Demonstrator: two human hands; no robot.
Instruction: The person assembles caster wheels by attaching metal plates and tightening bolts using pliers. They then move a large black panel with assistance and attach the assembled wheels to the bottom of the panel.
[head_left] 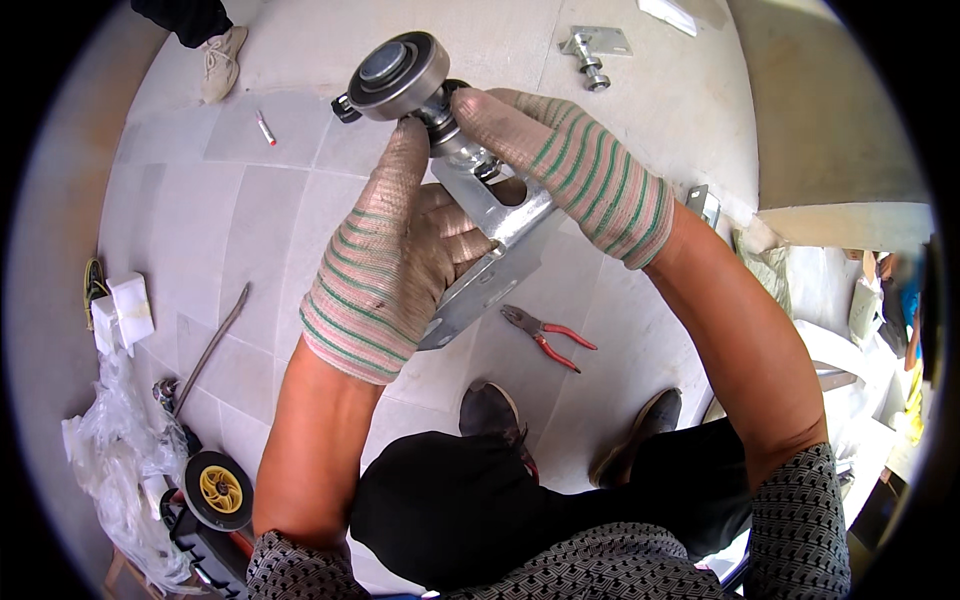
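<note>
A shiny metal roller bracket (515,225) is raised in front of me, tilted, with slots in its plate. At its upper end sits a round roller wheel (425,85) with a dark ring and a metal hub. My left hand (385,260), in a green-striped knit glove, is closed round the bracket from below, thumb up by the stud under the wheel. From the other side, my right hand (575,165), gloved alike, grips the stud near the wheel with thumb and fingers. Part of the stud is hidden behind the fingers.
Red-handled pliers (548,337) lie on the tiled floor below my hands. Farther off are a similar metal bracket (592,55) and a marker (266,128). At left lie a rod (215,345), plastic wrap (125,430) and a yellow-hubbed wheel (220,490). Another person's shoe (222,65) stands far left.
</note>
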